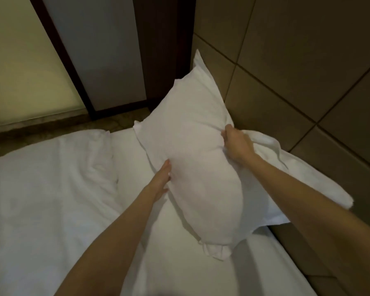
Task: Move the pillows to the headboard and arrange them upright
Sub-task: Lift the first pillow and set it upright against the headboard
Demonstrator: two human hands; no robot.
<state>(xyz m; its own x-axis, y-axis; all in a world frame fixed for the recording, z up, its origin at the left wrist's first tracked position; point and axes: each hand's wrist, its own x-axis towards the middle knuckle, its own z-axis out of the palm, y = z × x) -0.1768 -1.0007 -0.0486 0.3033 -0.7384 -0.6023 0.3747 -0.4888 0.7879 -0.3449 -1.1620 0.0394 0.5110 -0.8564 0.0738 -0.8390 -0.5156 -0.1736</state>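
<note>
I judge this the standing-up step: my right hand (236,144) pinches a fold of the plump white cotton pillow (192,159) along its headboard-side edge, while my left hand (161,180) lies flat, fingers together, against its other side. The pillow stands on the white bedsheet (169,263) beside the tan panelled headboard (308,82), its long axis running along the headboard, far corner pointing at the dark wooden doorframe (158,50). A second flatter white pillow (297,189) seems wedged behind it. Next I should press it back and square it.
</note>
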